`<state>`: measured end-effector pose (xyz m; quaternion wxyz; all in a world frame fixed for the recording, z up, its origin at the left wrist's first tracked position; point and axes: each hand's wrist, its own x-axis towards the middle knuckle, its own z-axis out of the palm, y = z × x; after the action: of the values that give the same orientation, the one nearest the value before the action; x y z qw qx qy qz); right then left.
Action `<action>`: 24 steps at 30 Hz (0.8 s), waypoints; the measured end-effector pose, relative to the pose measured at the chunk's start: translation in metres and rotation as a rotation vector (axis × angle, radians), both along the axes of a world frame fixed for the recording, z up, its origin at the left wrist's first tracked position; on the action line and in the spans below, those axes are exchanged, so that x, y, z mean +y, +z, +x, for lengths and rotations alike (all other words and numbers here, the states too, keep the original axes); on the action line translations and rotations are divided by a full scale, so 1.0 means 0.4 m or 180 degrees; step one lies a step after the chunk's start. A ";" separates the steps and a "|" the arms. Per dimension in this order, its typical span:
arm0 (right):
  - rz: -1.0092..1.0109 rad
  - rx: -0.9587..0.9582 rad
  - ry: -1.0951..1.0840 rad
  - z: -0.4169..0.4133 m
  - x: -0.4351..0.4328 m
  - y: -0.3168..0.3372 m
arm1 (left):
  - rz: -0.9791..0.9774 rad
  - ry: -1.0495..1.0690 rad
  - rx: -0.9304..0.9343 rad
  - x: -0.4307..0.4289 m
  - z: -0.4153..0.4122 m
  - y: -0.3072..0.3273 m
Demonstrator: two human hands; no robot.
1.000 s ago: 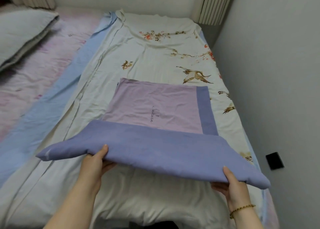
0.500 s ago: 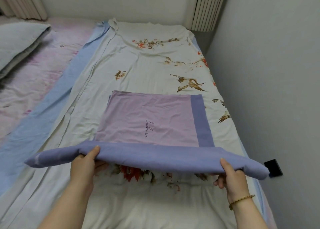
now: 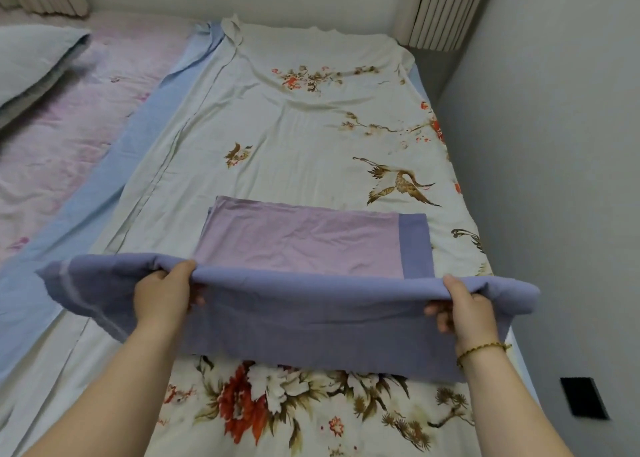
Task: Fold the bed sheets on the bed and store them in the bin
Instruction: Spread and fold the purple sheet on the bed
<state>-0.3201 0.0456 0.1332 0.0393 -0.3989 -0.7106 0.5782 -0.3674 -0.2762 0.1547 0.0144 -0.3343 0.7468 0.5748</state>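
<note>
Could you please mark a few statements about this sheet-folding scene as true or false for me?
1. Both the left hand and the right hand grip the purple sheet. True.
2. The bracelet is on the left wrist. False: the bracelet is on the right wrist.
3. The purple sheet lies on a floral sheet spread beneath it. True.
4. A storage bin stands between the two hands. False: no bin is in view.
</note>
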 end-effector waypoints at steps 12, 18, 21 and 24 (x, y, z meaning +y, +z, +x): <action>0.0763 -0.1202 0.1631 -0.324 0.054 -0.265 | -0.0585 -0.1478 -0.0398 0.053 -0.353 -0.295; 0.1997 -0.2607 0.2627 -0.225 -0.002 -0.416 | -0.2462 -0.3248 -0.1222 0.022 -0.296 -0.472; 0.2480 -0.2656 0.2275 -0.232 -0.033 -0.432 | -0.3122 -0.3324 -0.1056 0.037 -0.282 -0.502; 0.3360 -0.1657 0.1809 -0.257 -0.094 -0.481 | -0.3316 -0.3299 -0.0468 0.041 -0.293 -0.548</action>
<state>-0.4230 0.0079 -0.0594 -0.0979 -0.2495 -0.9631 0.0239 -0.4845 -0.2599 -0.0644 0.1734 0.0601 0.9822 0.0412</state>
